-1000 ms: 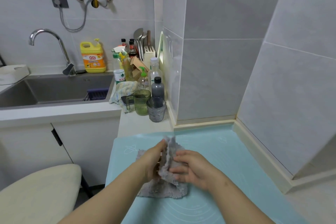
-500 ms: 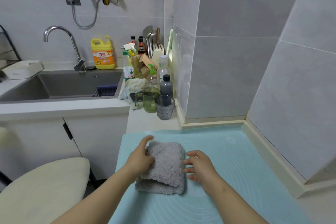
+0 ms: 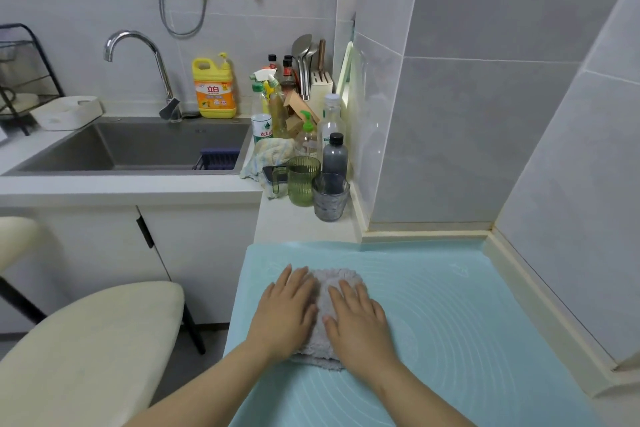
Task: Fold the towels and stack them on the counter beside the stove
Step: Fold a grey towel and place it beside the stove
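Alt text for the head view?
The left hand and right hand press flat on a folded grey towel on a blue mat. Behind it stand a green cup and grey cup, beside a sink with a yellow jug.

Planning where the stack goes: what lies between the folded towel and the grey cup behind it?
Head view: only bare blue mat, then a strip of white counter, between the grey towel and the grey cup. Nothing stands there.
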`<state>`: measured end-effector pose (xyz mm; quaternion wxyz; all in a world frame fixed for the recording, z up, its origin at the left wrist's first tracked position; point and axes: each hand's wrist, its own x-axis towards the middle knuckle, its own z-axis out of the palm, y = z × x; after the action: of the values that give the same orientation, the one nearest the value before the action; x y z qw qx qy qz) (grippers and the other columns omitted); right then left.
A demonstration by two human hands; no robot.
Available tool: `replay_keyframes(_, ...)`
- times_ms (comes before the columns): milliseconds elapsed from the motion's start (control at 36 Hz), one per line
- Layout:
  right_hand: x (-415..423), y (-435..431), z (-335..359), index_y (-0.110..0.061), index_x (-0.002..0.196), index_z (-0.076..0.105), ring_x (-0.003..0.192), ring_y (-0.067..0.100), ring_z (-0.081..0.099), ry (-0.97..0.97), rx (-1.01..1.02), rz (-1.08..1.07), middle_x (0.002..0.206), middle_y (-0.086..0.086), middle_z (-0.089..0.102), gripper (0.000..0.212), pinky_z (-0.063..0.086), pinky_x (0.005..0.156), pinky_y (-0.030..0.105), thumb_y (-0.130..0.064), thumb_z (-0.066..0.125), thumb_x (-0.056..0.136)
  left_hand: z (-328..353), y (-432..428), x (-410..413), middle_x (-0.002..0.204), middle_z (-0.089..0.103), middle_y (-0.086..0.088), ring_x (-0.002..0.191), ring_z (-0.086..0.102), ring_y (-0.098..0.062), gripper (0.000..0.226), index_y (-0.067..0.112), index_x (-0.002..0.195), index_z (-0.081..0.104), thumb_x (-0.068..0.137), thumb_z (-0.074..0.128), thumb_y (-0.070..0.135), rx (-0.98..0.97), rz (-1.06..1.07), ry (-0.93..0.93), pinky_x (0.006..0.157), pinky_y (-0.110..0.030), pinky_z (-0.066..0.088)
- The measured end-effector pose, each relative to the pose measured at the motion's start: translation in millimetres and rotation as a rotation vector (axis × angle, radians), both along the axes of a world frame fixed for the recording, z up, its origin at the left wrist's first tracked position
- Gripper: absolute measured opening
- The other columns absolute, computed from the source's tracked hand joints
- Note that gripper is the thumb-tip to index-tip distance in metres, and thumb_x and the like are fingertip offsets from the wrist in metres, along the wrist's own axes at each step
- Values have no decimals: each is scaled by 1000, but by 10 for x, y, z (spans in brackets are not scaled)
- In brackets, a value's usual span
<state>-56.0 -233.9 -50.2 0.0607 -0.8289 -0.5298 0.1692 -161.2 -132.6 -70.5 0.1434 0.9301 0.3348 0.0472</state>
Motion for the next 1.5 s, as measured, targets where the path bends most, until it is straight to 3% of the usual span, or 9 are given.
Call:
replay_keyframes(194, -51, 7, -209, -20, 150, -6, 145, 17, -15, 9, -75, -3, 158, -3, -14, 58, -4, 117, 37, -42, 15, 100, -109, 1, -66, 158, -7, 7, 146, -9, -17, 137, 25, 151, 0, 31, -54, 64, -20, 20, 251, 118, -38, -1)
replay_keyframes(306, -25, 14, -259, -21, 150, -7, 144, 15, -17, 32, -71, -2, 157, -5, -16, 58, -4, 117, 37, -43, 14, 100, -140, -4, -71, 139, 50, 4, 112, 59, -24, 74, 22, 129, 57, 85, 5, 52, 90, 42, 202, 84, -40, 51)
replay_keyframes(417, 31, 28, -270, -22, 149, -8, 143, 13, -19, 72, -79, 11, 156, -7, -18, 59, -7, 116, 36, -43, 17, 100, -177, -5, -88, 105, 71, 8, 69, 66, -13, 48, 26, 96, 76, 78, 34, 42, 134, 37, 185, 52, -24, 51)
replay_keyframes(583, 34, 16, -302, -24, 150, -5, 143, 12, -18, 114, -32, -1, 157, -8, -15, 58, -8, 116, 34, -42, 21, 100, -130, -101, -13, 155, 14, -4, 129, 32, -25, 58, 38, 146, 20, 92, 8, 53, 16, 200, 206, 97, -36, 35)
replay_keyframes(806, -73, -122, -298, -28, 138, 40, 141, 14, 19, 240, 273, -242, 155, -9, 17, 47, 16, 114, 25, -32, 52, 93, 3, -133, 71, 122, 30, -11, 104, 48, -31, 52, 38, 145, 19, 97, 39, 37, -306, 314, 55, 89, -36, 45)
replay_keyframes(944, -102, -41, -189, -15, 144, 26, 130, 25, 40, 498, 322, -598, 143, 8, 36, 79, 37, 105, 31, -22, 71, 80, 41, -30, 3, 139, 34, -20, 117, 49, -36, 87, 26, 149, 3, 85, 63, 31, -665, 487, -191, 101, -41, 42)
replay_keyframes(1056, -62, -121, -56, -4, 142, 26, 109, 27, 55, 929, 325, -810, 137, 15, 45, 78, 50, 77, 27, -13, 72, 80, 121, 30, -88, 143, 38, -17, 117, 51, -36, 96, 12, 147, 11, 77, 76, 21, -959, 615, -391, 91, -43, 49)
replay_keyframes(1167, -87, -304, 8, 4, 121, 54, 76, 16, 62, 1146, 316, -795, 92, 8, 65, 44, 48, 55, 19, -8, 69, 82, 283, -94, -205, 138, 43, -13, 93, 56, -28, 81, 24, 146, 20, 83, 70, 17, -1181, 612, -497, 62, -31, 51)
replay_keyframes(1500, -241, -1085, 451, -4, 107, 57, 81, 29, 66, 1397, 606, -821, 97, 18, 68, 17, 53, 49, 28, -6, 50, 92, 643, -793, -199, 135, 47, 1, 120, 50, -22, 36, 35, 130, 48, 98, 44, 18, -1048, 212, -592, 104, -38, 43)
